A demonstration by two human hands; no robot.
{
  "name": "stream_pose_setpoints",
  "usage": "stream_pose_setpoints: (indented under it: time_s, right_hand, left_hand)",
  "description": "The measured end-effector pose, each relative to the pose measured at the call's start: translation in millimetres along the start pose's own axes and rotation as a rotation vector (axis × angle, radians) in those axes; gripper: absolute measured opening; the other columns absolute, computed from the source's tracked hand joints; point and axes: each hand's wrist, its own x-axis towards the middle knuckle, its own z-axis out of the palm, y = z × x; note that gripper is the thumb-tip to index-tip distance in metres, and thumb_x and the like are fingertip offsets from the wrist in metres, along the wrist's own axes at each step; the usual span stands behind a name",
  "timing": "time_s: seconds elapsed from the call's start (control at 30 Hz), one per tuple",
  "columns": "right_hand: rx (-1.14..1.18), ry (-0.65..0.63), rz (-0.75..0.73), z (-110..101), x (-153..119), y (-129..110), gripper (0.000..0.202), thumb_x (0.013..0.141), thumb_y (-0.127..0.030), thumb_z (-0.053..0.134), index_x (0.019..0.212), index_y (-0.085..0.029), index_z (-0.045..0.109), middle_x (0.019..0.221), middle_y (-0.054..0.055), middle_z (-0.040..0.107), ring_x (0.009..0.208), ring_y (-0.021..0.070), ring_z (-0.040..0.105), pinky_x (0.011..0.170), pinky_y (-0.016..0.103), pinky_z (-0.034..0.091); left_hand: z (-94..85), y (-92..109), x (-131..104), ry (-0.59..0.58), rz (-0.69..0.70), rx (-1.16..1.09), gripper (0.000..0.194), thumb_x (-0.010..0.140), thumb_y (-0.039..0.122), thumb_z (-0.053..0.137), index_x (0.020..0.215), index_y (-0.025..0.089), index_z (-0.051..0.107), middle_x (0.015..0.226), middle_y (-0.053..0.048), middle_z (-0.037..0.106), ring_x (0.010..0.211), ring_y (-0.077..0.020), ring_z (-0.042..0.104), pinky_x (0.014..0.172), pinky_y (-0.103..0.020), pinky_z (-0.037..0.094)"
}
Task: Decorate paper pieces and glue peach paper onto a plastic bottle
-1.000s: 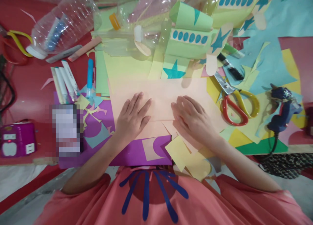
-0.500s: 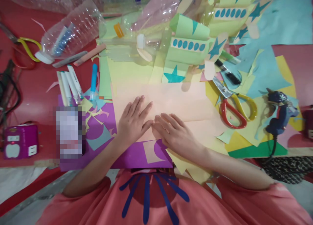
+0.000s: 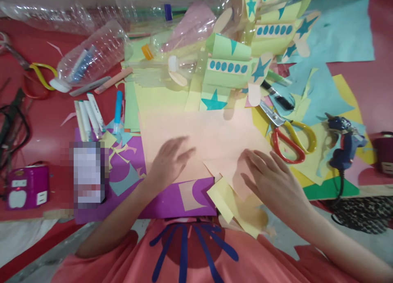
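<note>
A folded peach paper sheet [image 3: 211, 139] lies in front of me on a purple sheet [image 3: 166, 197]. My left hand [image 3: 170, 162] rests flat on the paper's near left part, fingers spread and slightly blurred. My right hand [image 3: 270, 180] hovers at the paper's near right corner, fingers apart, holding nothing. Yellow paper scraps [image 3: 233, 205] lie just under and beside my right hand.
Red-and-yellow scissors [image 3: 288, 137] and a blue glue gun [image 3: 345, 146] lie to the right. Green paper planes with blue stars [image 3: 230, 66], plastic bottles [image 3: 89, 59] and markers [image 3: 89, 117] sit behind and left. A purple power strip [image 3: 26, 186] is at far left.
My right hand slid left along the paper to meet the left hand, then pulled back to the right, off toward the near right corner. The left hand stayed on the paper.
</note>
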Motion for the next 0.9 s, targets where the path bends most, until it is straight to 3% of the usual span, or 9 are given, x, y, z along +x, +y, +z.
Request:
stream_pose_setpoints:
  time_s: [0.07, 0.13, 0.3, 0.4, 0.67, 0.9]
  right_hand:
    - [-0.008, 0.015, 0.009, 2.5, -3.2, 3.0, 0.037, 0.098, -0.021, 0.039, 0.115, 0.000, 0.065, 0.123, 0.021, 0.068, 0.113, 0.0313, 0.061, 0.101, 0.051, 0.047]
    - [-0.002, 0.024, 0.013, 4.7, -0.6, -1.4, 0.038, 0.097, -0.022, 0.042, 0.120, 0.002, 0.062, 0.123, 0.022, 0.067, 0.113, 0.0315, 0.061, 0.101, 0.050, 0.048]
    - [0.097, 0.056, -0.057, 9.3, 22.1, -33.7, 0.035, 0.092, -0.017, 0.049, 0.121, -0.002, 0.063, 0.124, 0.019, 0.068, 0.112, 0.0290, 0.062, 0.095, 0.041, 0.053]
    - [0.124, 0.106, -0.067, 8.6, 34.3, -44.3, 0.033, 0.093, -0.012, 0.045, 0.117, -0.003, 0.066, 0.122, 0.019, 0.069, 0.109, 0.0252, 0.064, 0.097, 0.039, 0.052]
    - [0.072, -0.009, -0.229, -11.6, 36.8, -24.5, 0.033, 0.092, -0.004, 0.041, 0.101, -0.009, 0.072, 0.107, 0.013, 0.073, 0.102, 0.0237, 0.068, 0.099, 0.042, 0.053]
    - [0.036, -0.053, -0.179, -3.8, 9.9, -13.9, 0.035, 0.095, -0.011, 0.039, 0.107, -0.002, 0.070, 0.114, 0.020, 0.070, 0.111, 0.0286, 0.066, 0.096, 0.045, 0.056]
  left_hand:
    - [-4.3, 8.7, 3.1, -0.028, 0.149, -0.017, 0.035, 0.100, 0.013, 0.038, 0.122, 0.022, 0.064, 0.119, -0.005, 0.071, 0.112, -0.0175, 0.064, 0.098, -0.033, 0.050]
    - [-8.7, 22.2, 6.6, -0.045, 0.194, 0.014, 0.037, 0.098, 0.007, 0.039, 0.125, 0.017, 0.062, 0.115, -0.006, 0.072, 0.107, -0.0181, 0.065, 0.092, -0.033, 0.051]
    - [-11.1, 58.0, 13.0, -0.109, 0.136, 0.054, 0.036, 0.100, 0.013, 0.040, 0.131, 0.012, 0.057, 0.134, -0.009, 0.064, 0.121, -0.0206, 0.058, 0.100, -0.042, 0.047]
    - [-8.1, 66.8, 13.3, -0.100, 0.089, 0.059, 0.036, 0.102, 0.022, 0.040, 0.132, 0.012, 0.057, 0.135, -0.008, 0.063, 0.122, -0.0209, 0.058, 0.104, -0.043, 0.046]
    - [-10.5, 53.1, -2.0, -0.021, 0.016, 0.013, 0.036, 0.102, 0.025, 0.039, 0.126, 0.011, 0.062, 0.117, -0.008, 0.073, 0.103, -0.0189, 0.068, 0.098, -0.035, 0.048]
    - [-21.4, 35.6, -21.5, -0.019, -0.027, 0.021, 0.038, 0.102, 0.028, 0.038, 0.126, 0.010, 0.062, 0.115, -0.010, 0.073, 0.104, -0.0210, 0.067, 0.099, -0.036, 0.048]
